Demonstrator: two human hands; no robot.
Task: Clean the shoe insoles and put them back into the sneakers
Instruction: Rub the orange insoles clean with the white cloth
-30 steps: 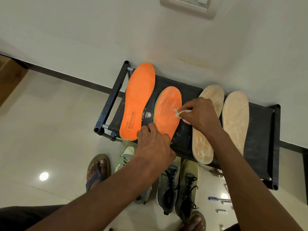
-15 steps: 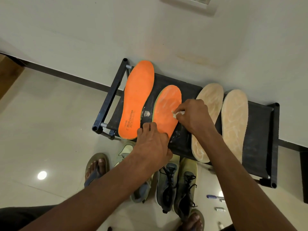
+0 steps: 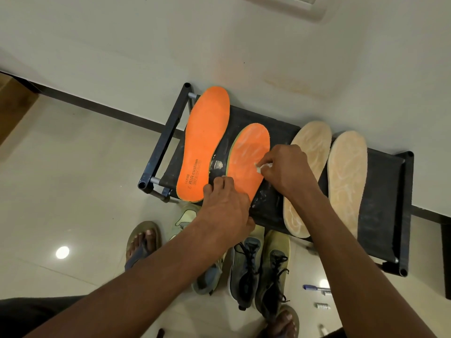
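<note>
Two orange insoles lie on a black shoe rack (image 3: 380,191): a clean left one (image 3: 207,142) and a whitish, smeared right one (image 3: 246,159). My left hand (image 3: 224,208) presses down on the heel end of the smeared insole. My right hand (image 3: 285,172) pinches a small white wad of cloth (image 3: 262,167) against that insole's right edge. Two beige insoles (image 3: 314,147) (image 3: 346,176) lie to the right on the rack. Dark laced sneakers (image 3: 246,269) (image 3: 273,267) stand on the floor below the rack. A pale green sneaker (image 3: 185,220) is partly hidden by my left arm.
The rack stands against a white wall with a dark skirting. My sandalled feet (image 3: 142,242) (image 3: 284,323) are on the tiled floor beside the sneakers. A blue pen (image 3: 314,287) and small white items (image 3: 322,306) lie on the floor at the lower right.
My right hand has slid the cloth down and leftward across the smeared orange insole. The left hand stays on its heel end.
</note>
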